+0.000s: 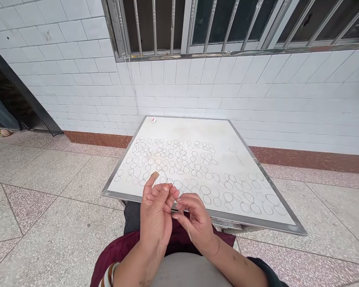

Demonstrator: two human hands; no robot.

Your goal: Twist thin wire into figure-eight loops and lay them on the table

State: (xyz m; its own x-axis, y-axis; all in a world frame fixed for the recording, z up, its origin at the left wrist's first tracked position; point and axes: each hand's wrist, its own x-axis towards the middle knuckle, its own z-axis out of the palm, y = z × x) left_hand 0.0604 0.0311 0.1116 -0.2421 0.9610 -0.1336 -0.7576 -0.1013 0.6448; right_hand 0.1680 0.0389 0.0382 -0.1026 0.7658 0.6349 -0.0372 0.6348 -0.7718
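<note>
My left hand [158,207] is raised over the near edge of the table, palm toward me. Its thumb and fingers pinch a thin strand [164,172], thread or fine wire, I cannot tell which. The strand arcs above the fingers, close to the forefinger, whose tip has a tan wrap [154,175]. Beside it, my right hand [196,221] is closed, thumb against fingers, on the same strand near the left fingertips. A loose end hangs below the right thumb. Behind both hands, many thin rings [176,152] lie in rows on the white tabletop [197,129].
The tabletop has a grey metal rim [257,163] and stands near a white tiled wall [179,89]. A small red and white item [154,120] lies at its far left corner. Metal window bars [212,24] are above. A dark doorway [6,95] is at left.
</note>
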